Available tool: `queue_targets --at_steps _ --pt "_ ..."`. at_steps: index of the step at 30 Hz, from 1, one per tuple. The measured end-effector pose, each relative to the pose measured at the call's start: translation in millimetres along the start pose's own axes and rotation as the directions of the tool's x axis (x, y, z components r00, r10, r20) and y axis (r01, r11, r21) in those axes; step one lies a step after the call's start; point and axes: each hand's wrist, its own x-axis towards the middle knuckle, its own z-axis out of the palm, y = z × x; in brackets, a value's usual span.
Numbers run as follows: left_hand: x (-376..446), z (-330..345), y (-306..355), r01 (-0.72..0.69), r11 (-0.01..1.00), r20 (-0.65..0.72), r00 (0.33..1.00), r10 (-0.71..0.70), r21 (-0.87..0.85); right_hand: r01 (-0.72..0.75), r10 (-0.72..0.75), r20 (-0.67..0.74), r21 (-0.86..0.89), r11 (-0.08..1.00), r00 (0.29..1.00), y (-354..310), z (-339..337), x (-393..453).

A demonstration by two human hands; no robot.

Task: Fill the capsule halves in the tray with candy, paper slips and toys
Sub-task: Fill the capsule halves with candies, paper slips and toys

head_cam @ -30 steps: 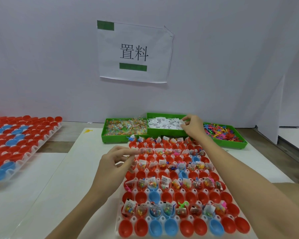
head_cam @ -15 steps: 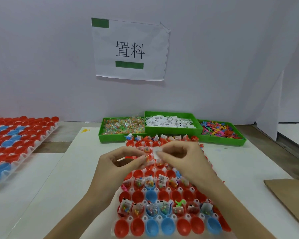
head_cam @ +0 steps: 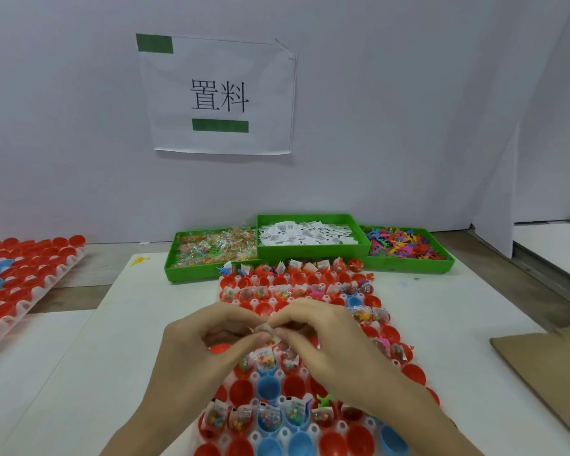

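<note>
Capsule tray, partly filled — hands at mid-frame

Tray (head_cam: 380, 302) of red and blue capsule halves, lower centre of the frame, lying on the white surface (head_cam: 139, 324). Rows nearest the bins hold candy packets with paper slips, a few with toys; filled rows alternate with rows of bare cups further down. Bottom row and several cups above it hold nothing visible. Judged somewhat past halfway, with many cups left.

Left hand (head_cam: 204, 350) and right hand (head_cam: 329, 340), meeting over the middle of the tray, fingertips together and pinching one small pale item (head_cam: 270, 330) between them. Likely a candy packet paired with a slip; too blurred to say which. Not yet seated in a cup.

Supply bins, upper centre, side by side just beyond the tray: candy bin (head_cam: 211, 250) left, paper slips bin (head_cam: 310, 235) middle, toys bin (head_cam: 405, 246) right. All three well stocked.

Second tray (head_cam: 30, 268), left edge of the frame, red and blue halves, contents not discernible.

Cardboard sheet (head_cam: 540, 366), right edge. Paper sign (head_cam: 219, 97) on the wall, upper centre.
</note>
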Motion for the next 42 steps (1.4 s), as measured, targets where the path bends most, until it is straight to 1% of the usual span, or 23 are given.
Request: queue_targets --at_steps 3,5,6,7,8,9,10,11,12,13,14,16,17,19,21,24,26,28,32,37,39,40,42 --pt "-0.1 0.9 -0.6 0.027 0.999 -0.017 0.999 -0.027 -0.022 -0.094 0.096 0.003 0.209 0.973 0.995 -1.8 -3.5 1.1" --pt "-0.3 1.8 0.4 0.021 1.000 -0.002 1.000 -0.021 -0.023 -0.110 0.119 -0.021 0.256 0.961 0.993 1.2 -13.1 4.6" --pt "-0.5 1.8 0.6 0.016 1.000 -0.001 1.000 -0.016 -0.014 -0.112 0.137 -0.077 0.265 0.958 0.988 5.6 -20.0 7.9" --pt "-0.2 1.4 0.4 0.010 1.000 -0.001 1.000 -0.010 -0.004 -0.120 0.169 -0.163 0.273 0.954 0.972 12.9 -28.6 13.0" --pt "0.0 1.2 -0.4 0.003 1.000 0.004 1.000 -0.003 0.002 -0.142 0.215 -0.270 0.266 0.953 0.939 23.3 -38.3 19.2" --pt "0.4 1.2 -1.4 -0.004 1.000 0.010 1.000 0.004 0.000 -0.191 0.267 -0.384 0.225 0.955 0.884 36.5 -49.2 27.1" --pt "0.7 1.1 -2.4 -0.011 1.000 0.012 1.000 0.011 -0.004 -0.271 0.307 -0.490 0.145 0.952 0.816 52.1 -60.6 36.0" --pt "0.4 1.1 -3.3 -0.019 1.000 0.007 1.000 0.019 -0.006 -0.375 0.332 -0.568 0.044 0.926 0.753 70.3 -72.1 45.3" --pt "0.5 1.1 -4.0 -0.029 1.000 -0.002 1.000 0.029 -0.003 -0.481 0.354 -0.615 -0.048 0.875 0.705 91.0 -84.1 54.9" --pt "0.3 1.3 -4.4 -0.037 0.999 -0.006 0.999 0.037 0.002 -0.569 0.380 -0.631 -0.119 0.814 0.676 112.3 -95.2 64.2" --pt "0.2 1.2 -4.7 -0.042 0.999 -0.009 0.999 0.042 0.007 -0.629 0.408 -0.624 -0.177 0.757 0.667 132.2 -105.4 72.5" --pt "0.0 1.0 -5.4 -0.044 0.999 -0.009 0.999 0.044 0.009 -0.687 0.473 -0.561 -0.259 0.679 0.679 164.1 -120.3 85.3" --pt "-0.5 0.6 -5.8 -0.042 0.999 -0.006 0.999 0.042 0.010 -0.694 0.500 -0.524 -0.278 0.664 0.689 174.7 -124.4 90.1" --pt "0.5 0.3 -6.3 -0.040 0.999 -0.002 0.999 0.040 0.012 -0.699 0.535 -0.484 -0.269 0.663 0.693 188.7 -127.5 98.3" --pt "1.3 0.8 -7.0 -0.039 0.999 -0.005 0.999 0.039 0.009 -0.728 0.570 -0.496 -0.213 0.652 0.656 198.8 -125.8 106.2" --pt "3.0 0.4 -9.3 -0.039 0.999 0.000 0.999 0.039 0.015 -0.778 0.608 -0.531 -0.171 0.605 0.590 213.1 -118.8 113.0" --pt "4.0 -0.9 -10.0 -0.043 0.999 -0.007 0.999 0.043 0.013 -0.786 0.601 -0.572 -0.132 0.604 0.558 223.3 -112.6 113.3" --pt "4.8 -1.8 -10.3 -0.048 0.999 -0.013 0.999 0.049 0.012 -0.773 0.582 -0.607 -0.087 0.628 0.541 229.5 -109.9 112.7" --pt "4.5 -1.2 -10.0 -0.043 0.999 -0.015 0.999 0.043 0.001 -0.723 0.579 -0.607 0.012 0.691 0.544 229.7 -113.1 106.9" --pt "2.9 -0.3 -11.7 -0.029 1.000 0.003 1.000 0.029 -0.011 -0.616 0.545 -0.603 0.109 0.780 0.583 206.7 -118.1 81.4" --pt "2.2 0.4 -12.1 -0.033 0.999 0.017 0.999 0.033 0.007 -0.554 0.547 -0.588 0.193 0.810 0.596 186.0 -116.9 68.2" --pt "1.9 0.8 -11.9 -0.035 0.999 0.026 0.999 0.035 0.013 -0.513 0.552 -0.566 0.247 0.822 0.612 173.2 -115.0 60.4" --pt "1.2 2.2 -10.5 -0.044 0.999 0.031 0.999 0.043 0.021 -0.419 0.550 -0.489 0.358 0.834 0.677 145.2 -106.9 41.2"
